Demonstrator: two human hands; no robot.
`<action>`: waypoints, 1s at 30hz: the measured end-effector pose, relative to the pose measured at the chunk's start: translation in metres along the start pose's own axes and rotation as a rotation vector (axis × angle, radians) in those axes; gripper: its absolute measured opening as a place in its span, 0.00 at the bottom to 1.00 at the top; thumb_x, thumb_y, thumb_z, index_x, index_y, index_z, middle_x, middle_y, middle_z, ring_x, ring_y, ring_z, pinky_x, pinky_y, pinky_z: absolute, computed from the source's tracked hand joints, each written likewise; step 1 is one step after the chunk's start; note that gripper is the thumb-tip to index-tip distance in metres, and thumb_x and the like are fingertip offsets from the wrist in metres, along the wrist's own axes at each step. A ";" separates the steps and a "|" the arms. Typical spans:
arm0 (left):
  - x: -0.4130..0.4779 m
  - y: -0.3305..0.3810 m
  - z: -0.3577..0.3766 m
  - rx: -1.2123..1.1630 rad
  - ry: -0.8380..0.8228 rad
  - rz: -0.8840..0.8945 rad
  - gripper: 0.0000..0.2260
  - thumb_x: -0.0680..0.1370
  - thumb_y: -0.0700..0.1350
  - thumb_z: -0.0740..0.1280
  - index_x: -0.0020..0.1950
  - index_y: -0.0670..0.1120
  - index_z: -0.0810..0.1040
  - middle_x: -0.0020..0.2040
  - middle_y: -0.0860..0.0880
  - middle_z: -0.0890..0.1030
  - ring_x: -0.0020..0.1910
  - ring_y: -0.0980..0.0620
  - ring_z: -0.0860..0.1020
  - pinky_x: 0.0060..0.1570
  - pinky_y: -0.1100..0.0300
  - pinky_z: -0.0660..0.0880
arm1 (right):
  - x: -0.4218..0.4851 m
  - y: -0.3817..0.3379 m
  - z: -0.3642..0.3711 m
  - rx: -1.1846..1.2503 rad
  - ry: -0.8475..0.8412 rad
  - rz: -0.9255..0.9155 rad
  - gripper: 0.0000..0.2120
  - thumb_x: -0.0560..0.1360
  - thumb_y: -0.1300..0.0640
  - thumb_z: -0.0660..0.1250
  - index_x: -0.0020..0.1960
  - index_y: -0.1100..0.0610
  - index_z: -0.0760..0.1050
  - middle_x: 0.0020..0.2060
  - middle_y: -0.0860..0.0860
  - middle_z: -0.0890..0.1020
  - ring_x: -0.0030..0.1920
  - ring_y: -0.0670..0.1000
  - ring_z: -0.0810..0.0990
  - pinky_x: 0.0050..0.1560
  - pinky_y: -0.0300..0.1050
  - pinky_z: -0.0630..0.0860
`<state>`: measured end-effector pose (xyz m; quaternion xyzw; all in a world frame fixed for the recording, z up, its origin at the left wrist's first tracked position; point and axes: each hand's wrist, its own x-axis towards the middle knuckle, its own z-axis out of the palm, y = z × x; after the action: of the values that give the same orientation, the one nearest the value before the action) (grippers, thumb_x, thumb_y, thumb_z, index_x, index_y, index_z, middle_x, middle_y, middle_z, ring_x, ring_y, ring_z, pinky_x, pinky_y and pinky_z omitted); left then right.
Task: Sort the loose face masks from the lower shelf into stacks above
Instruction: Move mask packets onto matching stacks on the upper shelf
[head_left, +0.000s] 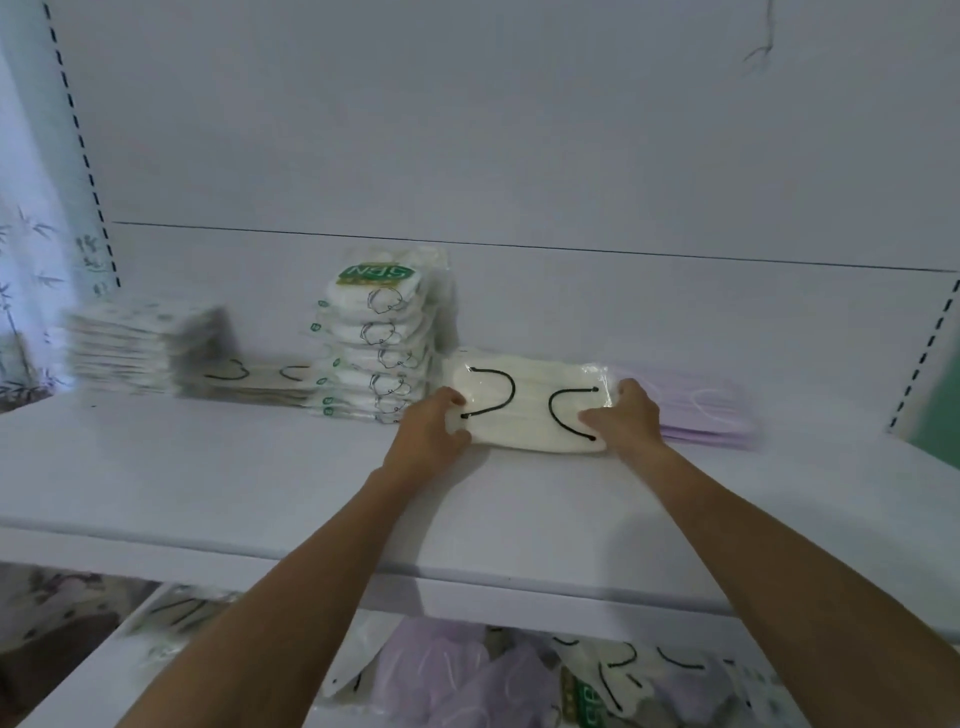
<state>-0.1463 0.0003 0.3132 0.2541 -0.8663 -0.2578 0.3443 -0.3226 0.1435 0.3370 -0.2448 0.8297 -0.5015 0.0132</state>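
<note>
A stack of cream masks with black ear loops (530, 410), in clear wrap, lies on the upper shelf (218, 467). My left hand (428, 428) grips its left end, and my right hand (623, 415) grips its right end with the thumb on top. Just right of it lies a low stack of lilac masks (701, 410). To its left stands a tall stack of white SPN-labelled packs (376, 353). Loose lilac and cream masks (467, 675) lie jumbled on the lower shelf beneath my forearms.
Far left on the upper shelf sits a blurred stack of patterned packs (140, 348), with a flat pack with black loops (260, 379) beside it. Slotted shelf uprights (83, 145) flank both sides. The white back panel (519, 156) closes the rear.
</note>
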 end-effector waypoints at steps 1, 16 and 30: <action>0.003 0.000 0.002 0.001 0.000 0.000 0.19 0.71 0.37 0.70 0.61 0.39 0.73 0.57 0.42 0.77 0.55 0.46 0.74 0.46 0.69 0.62 | 0.002 -0.001 0.002 0.004 0.023 -0.025 0.17 0.69 0.62 0.71 0.49 0.58 0.63 0.45 0.53 0.70 0.44 0.52 0.69 0.32 0.42 0.64; 0.057 0.009 0.057 0.253 0.162 -0.079 0.28 0.68 0.33 0.67 0.65 0.42 0.62 0.68 0.39 0.58 0.67 0.40 0.59 0.64 0.48 0.65 | 0.058 -0.011 0.015 0.130 0.042 -0.311 0.37 0.72 0.67 0.65 0.75 0.49 0.55 0.66 0.55 0.68 0.66 0.54 0.67 0.53 0.30 0.59; 0.087 0.011 0.055 0.484 0.023 -0.190 0.30 0.70 0.55 0.67 0.69 0.54 0.61 0.68 0.43 0.61 0.66 0.40 0.62 0.64 0.48 0.63 | 0.088 -0.013 0.038 -0.301 -0.011 -0.316 0.26 0.72 0.42 0.65 0.65 0.55 0.70 0.60 0.57 0.69 0.61 0.58 0.71 0.63 0.51 0.67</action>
<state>-0.2443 -0.0304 0.3251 0.4123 -0.8710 -0.0715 0.2573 -0.3848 0.0706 0.3487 -0.3739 0.8464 -0.3663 -0.0980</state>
